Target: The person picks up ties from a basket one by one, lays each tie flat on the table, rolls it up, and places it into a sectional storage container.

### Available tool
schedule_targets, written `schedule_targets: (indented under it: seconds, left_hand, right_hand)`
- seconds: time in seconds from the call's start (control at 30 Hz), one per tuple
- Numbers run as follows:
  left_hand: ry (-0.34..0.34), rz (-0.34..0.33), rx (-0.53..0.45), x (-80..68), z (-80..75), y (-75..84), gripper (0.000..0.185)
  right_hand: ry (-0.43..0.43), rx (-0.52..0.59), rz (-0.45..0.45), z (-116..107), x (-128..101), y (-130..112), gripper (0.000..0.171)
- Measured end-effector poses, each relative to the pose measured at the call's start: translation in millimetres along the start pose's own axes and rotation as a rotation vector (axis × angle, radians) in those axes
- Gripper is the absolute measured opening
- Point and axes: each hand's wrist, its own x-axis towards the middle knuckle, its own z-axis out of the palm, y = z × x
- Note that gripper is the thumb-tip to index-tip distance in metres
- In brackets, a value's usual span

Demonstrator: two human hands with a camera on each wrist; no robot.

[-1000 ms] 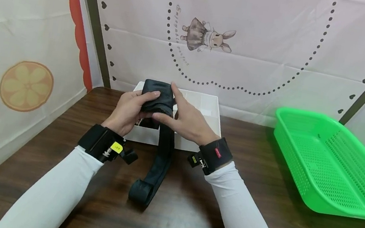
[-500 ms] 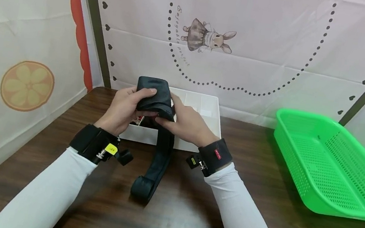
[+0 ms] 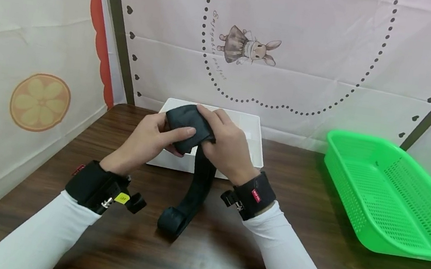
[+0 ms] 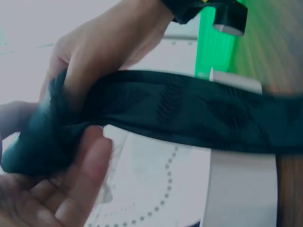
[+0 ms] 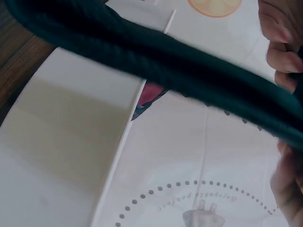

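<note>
A dark green necktie (image 3: 180,123) with a leaf pattern, seen in the left wrist view, is folded into a wide bundle between both hands. My left hand (image 3: 138,142) grips the bundle's left side, thumb on top. My right hand (image 3: 230,148) holds its right edge, fingers over the top, its thumb hidden in the head view. From the bundle the loose length hangs over the front wall of the white box (image 3: 256,135). It reaches the table (image 3: 224,254), where its end lies curled. The bundle is held above the box.
The box has compartments; red and dark cloth (image 5: 150,94) shows inside it in the right wrist view. A green perforated basket (image 3: 387,198) stands at the right. White printed sheets (image 3: 312,52) wall the back and sides.
The bundle has tilted and turned to the right, its far edge lower. My right hand has moved over its top edge. My left wrist has shifted left and toward me.
</note>
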Motion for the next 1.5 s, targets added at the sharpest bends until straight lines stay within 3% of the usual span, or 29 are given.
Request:
schedule_targets:
  seconds: [0.13, 0.23, 0.3, 0.4, 0.47, 0.53, 0.67, 0.77, 0.83, 0.93, 1.1, 1.3, 1.5]
  left_hand:
    - [0.03, -0.001, -0.019, 0.0, 5.8, 0.0, 0.043]
    - [0.016, -0.028, -0.008, 0.4, 7.6, -2.6, 0.045]
    - [-0.019, -0.033, -0.001, -0.5, 8.4, -4.7, 0.048]
    - [-0.098, 0.001, -0.009, -3.3, 9.9, -7.8, 0.056]
    - [-0.185, 0.027, -0.023, -6.9, 12.5, -10.7, 0.06]
    - [-0.3, 0.042, 0.023, -13.6, 16.4, -15.5, 0.061]
    - [-0.583, 0.043, 0.266, -33.5, 27.6, -31.3, 0.052]
    - [-0.744, 0.043, 0.487, -45.8, 35.4, -41.3, 0.04]
    - [-0.789, 0.053, 0.599, -49.7, 39.3, -44.3, 0.035]
    - [-0.803, 0.05, 0.675, -47.9, 39.4, -46.0, 0.033]
    - [-0.739, -0.03, 0.721, -37.4, 19.6, -50.1, 0.035]
    - [-0.719, -0.157, 0.716, -34.8, -6.1, -56.5, 0.035]
    - [-0.719, -0.238, 0.748, -31.4, -16.9, -58.5, 0.036]
  right_hand:
    - [-0.139, 0.043, -0.003, -5, -6, -2, 0.081]
    - [-0.214, 0.021, -0.003, -7, -11, -2, 0.09]
    - [-0.208, 0.001, -0.012, -7, -15, -2, 0.088]
    - [-0.093, -0.018, -0.011, -8, -22, 2, 0.075]
    - [0.003, -0.017, 0.02, -10, -27, 5, 0.065]
    - [0.088, -0.014, 0.083, -15, -35, 10, 0.052]
    - [0.19, -0.022, 0.258, -30, -58, 20, 0.024]
    - [0.235, -0.059, 0.381, -51, -80, 29, 0.034]
    - [0.25, -0.092, 0.452, -69, -96, 34, 0.045]
    - [0.24, -0.124, 0.554, -97, -121, 37, 0.055]
    - [0.114, -0.114, 0.751, -137, -158, 31, 0.025]
    - [-0.143, -0.059, 1.011, -160, -188, 22, 0.061]
    - [-0.286, -0.122, 1.082, -166, -196, 21, 0.032]
